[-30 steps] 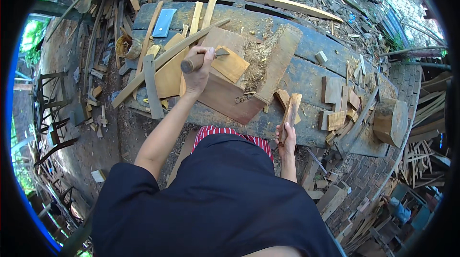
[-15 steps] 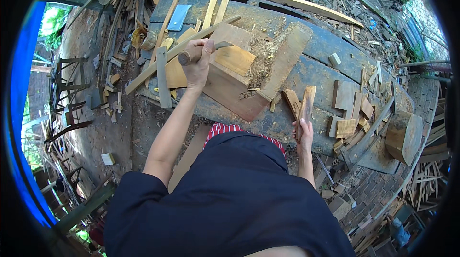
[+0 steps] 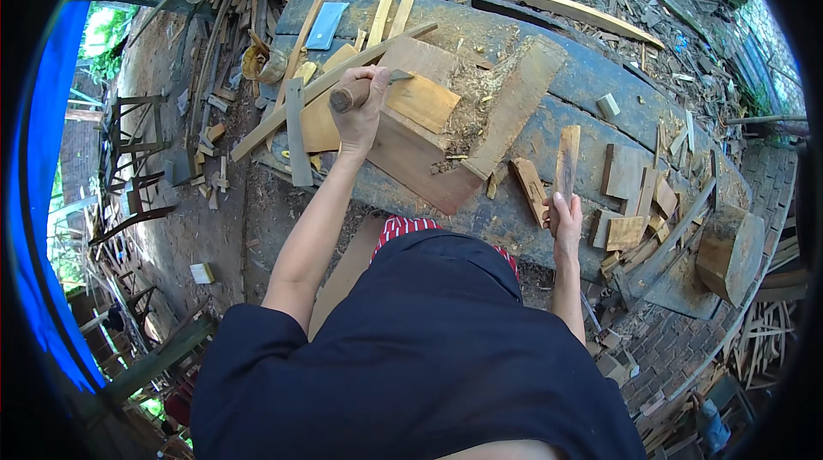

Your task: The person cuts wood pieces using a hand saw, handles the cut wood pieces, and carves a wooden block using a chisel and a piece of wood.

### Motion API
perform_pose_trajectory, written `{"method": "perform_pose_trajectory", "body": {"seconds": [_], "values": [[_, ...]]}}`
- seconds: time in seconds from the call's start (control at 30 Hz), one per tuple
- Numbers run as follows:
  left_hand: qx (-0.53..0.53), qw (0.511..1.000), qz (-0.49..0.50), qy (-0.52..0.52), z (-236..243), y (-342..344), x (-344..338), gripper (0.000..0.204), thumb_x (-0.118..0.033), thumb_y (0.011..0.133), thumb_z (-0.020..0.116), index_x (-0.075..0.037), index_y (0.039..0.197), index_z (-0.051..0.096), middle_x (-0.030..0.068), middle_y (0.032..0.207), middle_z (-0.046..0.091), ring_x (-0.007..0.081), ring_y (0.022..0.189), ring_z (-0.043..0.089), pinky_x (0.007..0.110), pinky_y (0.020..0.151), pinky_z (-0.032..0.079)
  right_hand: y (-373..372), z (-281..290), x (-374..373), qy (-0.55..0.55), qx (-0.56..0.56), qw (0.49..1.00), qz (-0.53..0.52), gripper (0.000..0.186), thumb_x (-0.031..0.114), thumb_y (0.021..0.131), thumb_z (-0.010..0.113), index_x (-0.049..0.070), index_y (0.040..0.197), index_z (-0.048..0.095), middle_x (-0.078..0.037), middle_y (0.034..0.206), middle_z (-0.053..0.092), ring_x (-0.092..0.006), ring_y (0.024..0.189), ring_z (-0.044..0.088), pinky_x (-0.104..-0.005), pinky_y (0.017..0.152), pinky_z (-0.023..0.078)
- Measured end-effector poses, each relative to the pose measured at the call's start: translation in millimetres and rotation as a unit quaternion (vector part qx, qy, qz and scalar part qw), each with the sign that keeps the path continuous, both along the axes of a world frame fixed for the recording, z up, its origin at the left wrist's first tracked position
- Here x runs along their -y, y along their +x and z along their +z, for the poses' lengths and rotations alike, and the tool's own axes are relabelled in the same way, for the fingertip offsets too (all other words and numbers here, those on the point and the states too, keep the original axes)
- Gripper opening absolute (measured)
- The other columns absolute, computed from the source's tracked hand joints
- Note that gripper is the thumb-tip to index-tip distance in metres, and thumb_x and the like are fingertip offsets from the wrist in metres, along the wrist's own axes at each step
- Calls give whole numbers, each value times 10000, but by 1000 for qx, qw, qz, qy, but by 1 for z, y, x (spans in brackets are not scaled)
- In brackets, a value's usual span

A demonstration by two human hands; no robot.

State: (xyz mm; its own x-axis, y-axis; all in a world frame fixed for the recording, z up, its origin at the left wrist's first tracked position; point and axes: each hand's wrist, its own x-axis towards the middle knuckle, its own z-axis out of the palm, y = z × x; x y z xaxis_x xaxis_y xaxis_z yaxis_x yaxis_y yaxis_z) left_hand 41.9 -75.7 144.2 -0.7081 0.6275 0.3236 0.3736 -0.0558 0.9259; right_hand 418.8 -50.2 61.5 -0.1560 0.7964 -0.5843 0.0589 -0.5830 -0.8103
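Observation:
My left hand [image 3: 360, 121] is closed around the thick wooden handle of a chisel [image 3: 345, 99]. Its short metal blade points right, over a yellowish wooden piece [image 3: 424, 102] set against a large wooden block [image 3: 407, 160]. Shavings [image 3: 480, 104] fill the hollow beside that block. On the right, my right hand [image 3: 563, 224] grips the lower end of a narrow wooden bar [image 3: 567, 156], held upright above the bench edge. A short brown wood piece [image 3: 529, 190] lies just left of this hand.
The worn blue-grey workbench [image 3: 591, 130] carries wood offcuts [image 3: 621, 170] at the right, a heavy block [image 3: 729, 254] at its end and a light-blue flat case [image 3: 327, 26] at the far left. A long wooden strip [image 3: 330, 83] lies behind my left hand. Scrap wood surrounds the bench.
The wooden bar in my right hand has shifted right and turned slightly more upright. My left hand keeps its hold on the chisel, the blade turned a little. The whole view has shifted slightly.

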Motion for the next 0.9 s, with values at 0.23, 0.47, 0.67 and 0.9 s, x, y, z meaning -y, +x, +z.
{"method": "perform_pose_trajectory", "body": {"seconds": [0.23, 0.47, 0.67, 0.9], "values": [[45, 998, 18, -28, 3, -3, -3, 185, -196, 842, 714, -56, 815, 596, -3, 761, 613, 69, 707, 559, 221, 669, 459, -31, 31, 4, 57, 27, 996, 70, 331, 301, 885, 610, 48, 1053, 477, -47, 801, 604, -70, 576, 522, -217, 489, 406], [107, 993, 47, 18, 1, -15, 5, 200, -203, 843, 711, -46, 802, 594, 10, 744, 615, 80, 698, 580, 226, 671, 471, -64, 41, -16, 161, 99, 966, 178, 482, 340, 827, 664, 11, 1131, 488, -66, 818, 570, -118, 670, 525, -273, 617, 440], [107, 984, 123, 69, -6, -29, 8, 225, -225, 828, 728, -47, 792, 594, 25, 731, 621, 102, 697, 592, 246, 683, 482, -77, 45, -12, 159, 102, 959, 211, 484, 355, 829, 659, 14, 1126, 487, -66, 788, 573, -118, 665, 534, -276, 612, 443], [99, 988, 110, 49, -12, -25, 12, 242, -244, 833, 723, -50, 791, 584, 21, 720, 608, 87, 669, 578, 234, 658, 472, -81, 51, 1, 125, 105, 962, 218, 499, 332, 832, 649, 8, 1171, 478, -42, 797, 570, -118, 646, 533, -280, 589, 444]]}}
